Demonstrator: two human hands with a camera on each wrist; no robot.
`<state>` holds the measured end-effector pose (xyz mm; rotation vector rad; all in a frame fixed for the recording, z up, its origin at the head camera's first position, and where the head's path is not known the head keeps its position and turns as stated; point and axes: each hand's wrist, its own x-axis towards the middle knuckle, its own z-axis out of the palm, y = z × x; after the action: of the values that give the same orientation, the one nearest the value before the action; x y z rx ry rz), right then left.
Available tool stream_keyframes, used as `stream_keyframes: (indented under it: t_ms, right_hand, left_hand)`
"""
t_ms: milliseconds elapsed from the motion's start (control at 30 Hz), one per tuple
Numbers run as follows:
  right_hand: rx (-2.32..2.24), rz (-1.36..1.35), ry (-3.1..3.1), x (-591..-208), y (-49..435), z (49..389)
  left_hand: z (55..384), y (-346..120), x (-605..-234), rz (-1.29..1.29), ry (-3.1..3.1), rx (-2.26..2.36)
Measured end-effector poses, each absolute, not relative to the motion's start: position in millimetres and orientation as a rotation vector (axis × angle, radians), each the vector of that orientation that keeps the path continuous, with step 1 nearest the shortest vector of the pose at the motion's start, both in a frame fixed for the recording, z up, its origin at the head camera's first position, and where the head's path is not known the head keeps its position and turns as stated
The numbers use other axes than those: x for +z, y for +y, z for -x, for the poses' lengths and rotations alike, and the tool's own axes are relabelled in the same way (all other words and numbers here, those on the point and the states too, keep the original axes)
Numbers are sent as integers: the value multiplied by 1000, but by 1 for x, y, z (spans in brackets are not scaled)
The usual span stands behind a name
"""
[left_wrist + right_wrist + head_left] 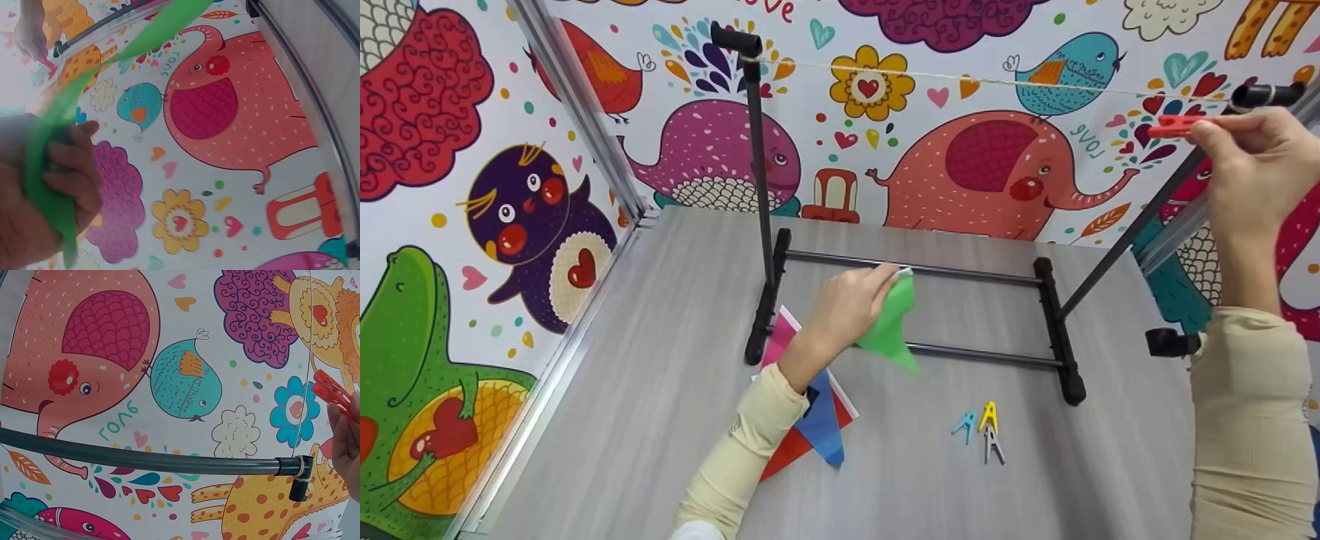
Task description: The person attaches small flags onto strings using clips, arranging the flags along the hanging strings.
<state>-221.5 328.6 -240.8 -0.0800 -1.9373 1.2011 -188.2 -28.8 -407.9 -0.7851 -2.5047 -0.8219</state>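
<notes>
My left hand (844, 309) pinches the white top edge of a green pennant (891, 334), which hangs down over the middle of the black frame's base. In the left wrist view the pennant (48, 185) passes in front of the curled fingers (73, 174). Up at the right, my right hand (1260, 169) holds a red clothespin (1176, 126) between thumb and fingers. The clothespin lies just below the string (997, 81) in the head view, near the right post's top. In the right wrist view its tip (319, 382) appears beside the string; contact cannot be told.
A black frame with two posts (760, 172) carries the string. On the grey table lie pink (780, 336), blue (819, 424) and red (786, 454) pennants, partly under the left forearm. Blue (966, 424), yellow (988, 414) and grey (994, 446) clothespins lie in front of the frame.
</notes>
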Motion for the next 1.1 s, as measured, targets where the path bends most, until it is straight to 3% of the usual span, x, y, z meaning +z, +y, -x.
stream_keyframes:
  t_ms: [1100]
  right_hand:
    - [1071,-19,-1936,-226,325,237]
  left_hand:
    - [246,68,-288,984,-2620,-127]
